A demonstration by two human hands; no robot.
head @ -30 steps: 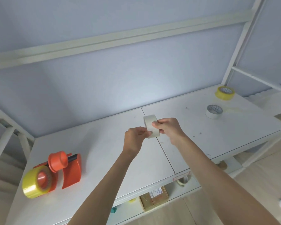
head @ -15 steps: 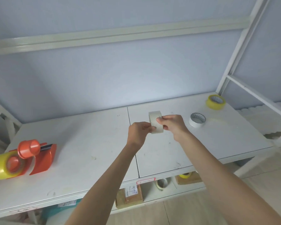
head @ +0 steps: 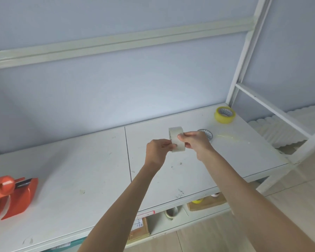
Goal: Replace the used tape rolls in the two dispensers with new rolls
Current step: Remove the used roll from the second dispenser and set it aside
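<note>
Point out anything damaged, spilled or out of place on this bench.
Nothing is spilled or broken. The white table only shows scuffs and small stains, and the orange dispenser lies at its far left edge, cut off by the frame.

white roll (head: 176, 139) a little nearer the yellow roll (head: 224, 115), orange dispenser (head: 11, 195) (now cut off) at the left edge

Soft, even daylight fills the scene; a pale bright patch glows on the matte blue wall (head: 135, 99), with faint glare on the scuffed white tabletop (head: 224, 136). Shadows are weak. Wide-angle distortion bends the white metal frame (head: 244, 57); edges look slightly soft
</note>
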